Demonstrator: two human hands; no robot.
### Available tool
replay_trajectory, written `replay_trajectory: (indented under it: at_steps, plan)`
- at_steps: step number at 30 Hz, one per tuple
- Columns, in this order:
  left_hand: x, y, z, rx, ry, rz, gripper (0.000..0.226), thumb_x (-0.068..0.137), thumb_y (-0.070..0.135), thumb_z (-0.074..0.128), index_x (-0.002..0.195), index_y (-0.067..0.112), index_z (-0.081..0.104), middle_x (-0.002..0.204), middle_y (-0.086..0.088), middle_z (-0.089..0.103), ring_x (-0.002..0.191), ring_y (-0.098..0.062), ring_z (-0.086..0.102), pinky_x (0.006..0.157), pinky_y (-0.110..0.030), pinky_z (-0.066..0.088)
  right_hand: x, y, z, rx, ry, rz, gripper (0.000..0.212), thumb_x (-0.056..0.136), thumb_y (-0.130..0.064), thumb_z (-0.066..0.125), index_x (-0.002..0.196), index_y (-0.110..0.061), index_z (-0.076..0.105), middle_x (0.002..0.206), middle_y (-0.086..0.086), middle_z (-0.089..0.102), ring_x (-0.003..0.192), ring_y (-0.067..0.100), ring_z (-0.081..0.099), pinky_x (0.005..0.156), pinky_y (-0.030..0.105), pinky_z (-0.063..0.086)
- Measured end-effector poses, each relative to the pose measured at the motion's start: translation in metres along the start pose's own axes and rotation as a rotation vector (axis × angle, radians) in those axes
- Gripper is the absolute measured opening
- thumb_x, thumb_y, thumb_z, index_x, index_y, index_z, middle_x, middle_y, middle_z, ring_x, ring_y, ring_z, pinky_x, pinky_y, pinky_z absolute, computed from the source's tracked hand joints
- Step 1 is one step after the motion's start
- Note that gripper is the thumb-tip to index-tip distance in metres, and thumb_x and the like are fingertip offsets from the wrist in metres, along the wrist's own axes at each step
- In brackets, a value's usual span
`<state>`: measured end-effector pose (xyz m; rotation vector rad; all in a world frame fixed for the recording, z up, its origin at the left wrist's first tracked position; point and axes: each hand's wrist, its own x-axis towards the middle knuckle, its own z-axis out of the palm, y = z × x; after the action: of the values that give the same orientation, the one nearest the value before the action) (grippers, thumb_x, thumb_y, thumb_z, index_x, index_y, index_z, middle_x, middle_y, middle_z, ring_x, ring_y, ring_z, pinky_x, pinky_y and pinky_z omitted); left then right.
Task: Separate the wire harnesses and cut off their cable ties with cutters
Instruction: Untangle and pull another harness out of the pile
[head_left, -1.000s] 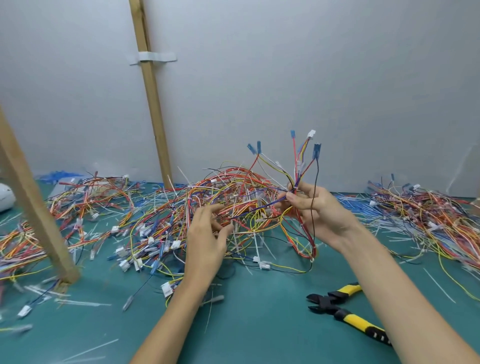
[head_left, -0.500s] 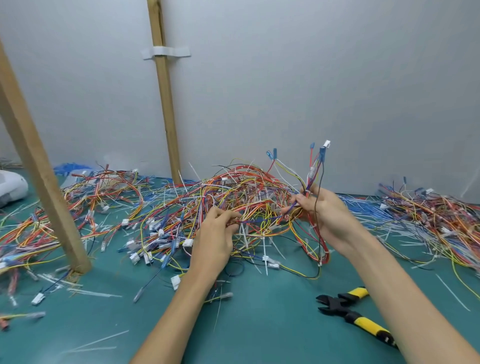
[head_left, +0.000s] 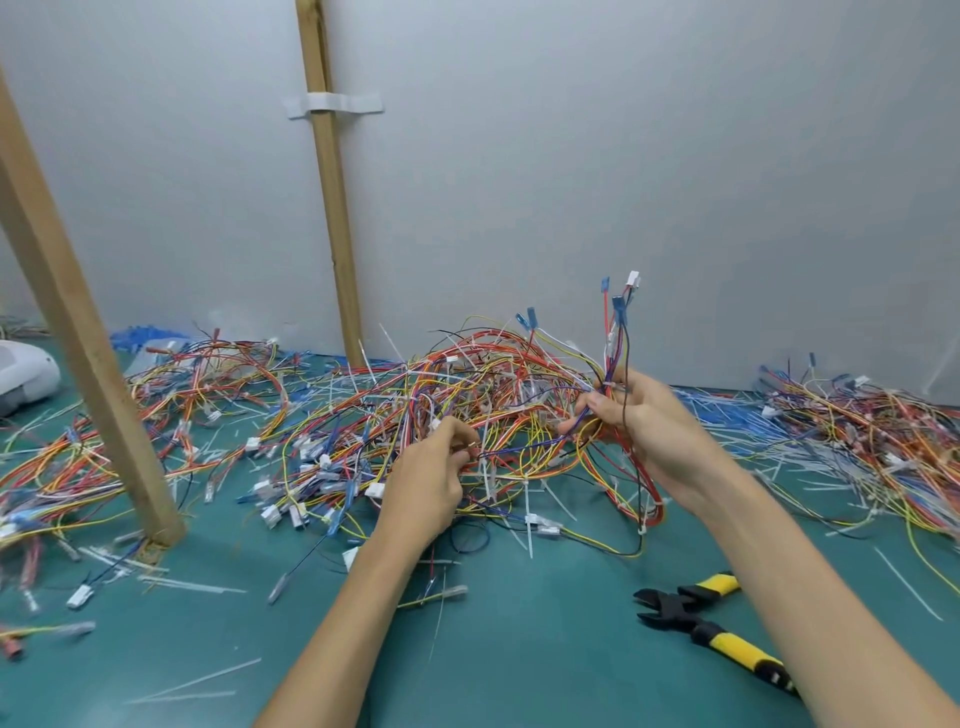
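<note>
Cutters (head_left: 711, 631) lie nearest, on the green worktop (head_left: 545, 665) right of centre, with yellow-and-black handles toward the lower right and black jaws slightly parted, pointing left. Neither hand touches them; the right forearm hides the end of one handle. Loose white ties (head_left: 192, 686) and stray connectors (head_left: 83, 596) lie scattered over the near left of the worktop.

Farther in, both hands work at the front edge of the main pile (head_left: 467, 384), a tangle of red, orange, yellow, blue and white wires bound here and there with white ties. The left hand (head_left: 431, 483) shows its back, its fingers curled and its fingertips pinching wires at the pile's front. The right hand (head_left: 644, 426) is raised above the worktop, thumb and fingers closed round one harness (head_left: 618, 332). That harness's ends, with blue terminals and a white connector, stand up above the hand, while its loops hang below it down to the worktop, tangled with the pile.

A second pile (head_left: 857, 431) spreads at the far right, and a third pile (head_left: 197, 384) at the left, past a slanted near post (head_left: 78, 322) of wood. A white object (head_left: 26, 374) sits at the left edge, cut off by the frame. A far post (head_left: 332, 208), crossed by a white strip (head_left: 332, 104), stands against the grey wall (head_left: 649, 156) behind everything.
</note>
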<state>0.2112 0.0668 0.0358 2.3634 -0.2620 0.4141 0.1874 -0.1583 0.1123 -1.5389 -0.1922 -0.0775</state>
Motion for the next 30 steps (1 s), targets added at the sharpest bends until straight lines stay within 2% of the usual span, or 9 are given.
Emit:
replay_trajectory:
  at_steps: [2, 5, 11, 16, 21, 24, 27, 30]
  plan:
    - [0.002, -0.003, -0.001, -0.03, -0.025, 0.0, 0.024, 0.1, 0.01, 0.055, 0.118, 0.025, 0.06, 0.117, 0.005, 0.069, 0.108, -0.017, 0.064, 0.092, -0.04, 0.052, -0.001, -0.001, 0.0, -0.005, 0.005, -0.003, 0.01, 0.103, 0.0, 0.047, 0.11, -0.005, 0.052, 0.086, 0.008, 0.066, 0.083, 0.029, 0.076, 0.073, 0.028, 0.061]
    - [0.003, -0.005, 0.002, 0.016, -0.045, -0.008, 0.029, 0.099, 0.012, 0.058, 0.125, 0.025, 0.061, 0.122, 0.003, 0.067, 0.113, -0.019, 0.061, 0.094, -0.04, 0.049, -0.002, -0.001, -0.001, -0.02, 0.009, -0.007, 0.01, 0.103, 0.001, 0.047, 0.109, -0.005, 0.052, 0.086, 0.008, 0.067, 0.081, 0.027, 0.076, 0.075, 0.028, 0.062]
    - [0.003, -0.003, 0.007, 0.176, -0.013, 0.027, 0.028, 0.097, 0.007, 0.059, 0.119, 0.024, 0.063, 0.116, 0.004, 0.061, 0.106, -0.019, 0.063, 0.084, -0.042, 0.05, -0.004, -0.003, 0.001, -0.033, 0.01, 0.003, 0.012, 0.102, 0.001, 0.047, 0.11, -0.005, 0.053, 0.085, 0.006, 0.068, 0.081, 0.026, 0.076, 0.071, 0.025, 0.06]
    - [0.003, -0.006, 0.008, 0.216, -0.033, 0.025, 0.022, 0.1, 0.023, 0.058, 0.119, 0.022, 0.048, 0.118, 0.002, 0.054, 0.103, -0.029, 0.061, 0.082, -0.045, 0.049, -0.007, -0.004, 0.002, -0.074, -0.01, -0.002, 0.012, 0.103, 0.002, 0.047, 0.11, -0.005, 0.053, 0.084, 0.005, 0.068, 0.083, 0.027, 0.076, 0.07, 0.02, 0.058]
    - [0.0, -0.006, 0.009, 0.314, -0.016, 0.074, 0.016, 0.103, 0.024, 0.053, 0.117, 0.023, 0.047, 0.116, 0.002, 0.045, 0.094, -0.033, 0.062, 0.078, -0.049, 0.053, -0.007, -0.005, -0.001, -0.071, 0.0, -0.005, 0.014, 0.102, 0.003, 0.046, 0.114, -0.003, 0.051, 0.082, 0.006, 0.068, 0.082, 0.026, 0.076, 0.072, 0.025, 0.059]
    - [-0.001, -0.007, 0.006, 0.251, 0.063, 0.095, 0.011, 0.1, 0.023, 0.058, 0.111, 0.024, 0.056, 0.108, 0.004, 0.052, 0.089, -0.028, 0.063, 0.074, -0.045, 0.053, -0.007, -0.005, -0.003, -0.072, 0.008, -0.008, 0.014, 0.102, 0.002, 0.047, 0.114, -0.004, 0.052, 0.083, 0.007, 0.069, 0.084, 0.027, 0.076, 0.071, 0.025, 0.059]
    - [0.002, -0.012, 0.002, 0.155, 0.075, 0.122, 0.015, 0.096, 0.017, 0.062, 0.108, 0.026, 0.065, 0.098, 0.009, 0.057, 0.083, -0.013, 0.058, 0.069, -0.033, 0.048, -0.007, -0.005, -0.004, -0.089, 0.006, -0.009, 0.012, 0.103, 0.0, 0.047, 0.111, -0.006, 0.052, 0.082, 0.003, 0.071, 0.087, 0.027, 0.076, 0.077, 0.027, 0.061]
    - [0.004, -0.016, 0.0, 0.135, 0.042, 0.146, 0.014, 0.096, 0.02, 0.064, 0.109, 0.025, 0.064, 0.097, 0.01, 0.055, 0.087, -0.016, 0.057, 0.069, -0.031, 0.042, -0.007, -0.004, -0.005, -0.102, 0.009, -0.006, 0.012, 0.103, -0.001, 0.047, 0.112, -0.007, 0.052, 0.079, -0.001, 0.073, 0.088, 0.027, 0.076, 0.083, 0.03, 0.06]
